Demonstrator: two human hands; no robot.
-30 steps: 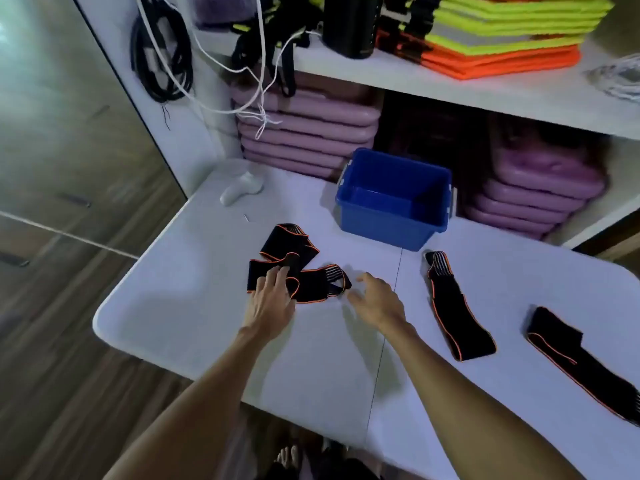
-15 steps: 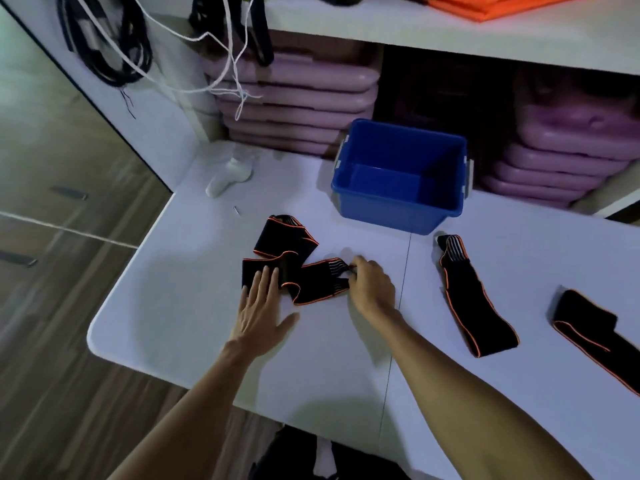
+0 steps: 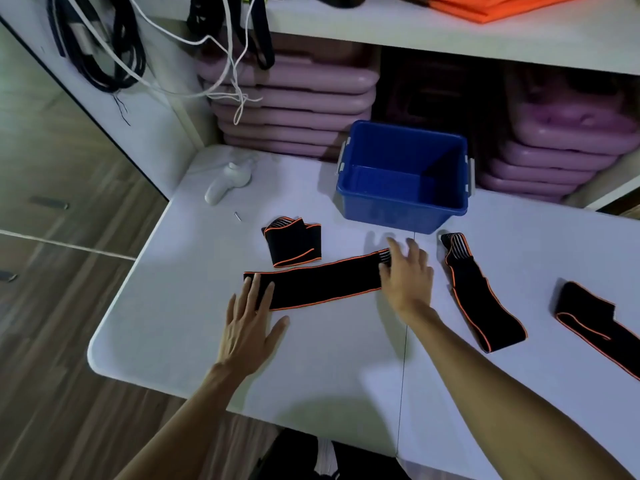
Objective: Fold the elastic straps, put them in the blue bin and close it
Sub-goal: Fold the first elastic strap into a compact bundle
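A black elastic strap with orange edging (image 3: 322,284) lies stretched out flat across the white table (image 3: 166,323). My left hand (image 3: 247,327) presses flat on its left end, fingers spread. My right hand (image 3: 407,275) rests open on its right end, palm down. A second strap (image 3: 292,242), folded into a short bundle, lies just behind it. Two more straps, one (image 3: 479,299) to the right of my right hand and another (image 3: 588,320) near the right edge, lie loosely. The open blue bin (image 3: 401,209) stands empty at the back; no lid is in view.
A white handheld device (image 3: 227,181) and a small screw (image 3: 237,216) lie at the back left. Stacked pink cases (image 3: 291,98) fill the shelf behind the bin. Cables (image 3: 104,53) hang at the upper left. The table's rounded left edge drops to wooden floor.
The tangled straps have been separated: one strap is now pulled out straight to the right by my right hand, while my left hand holds its left end down. The camera moved closer.
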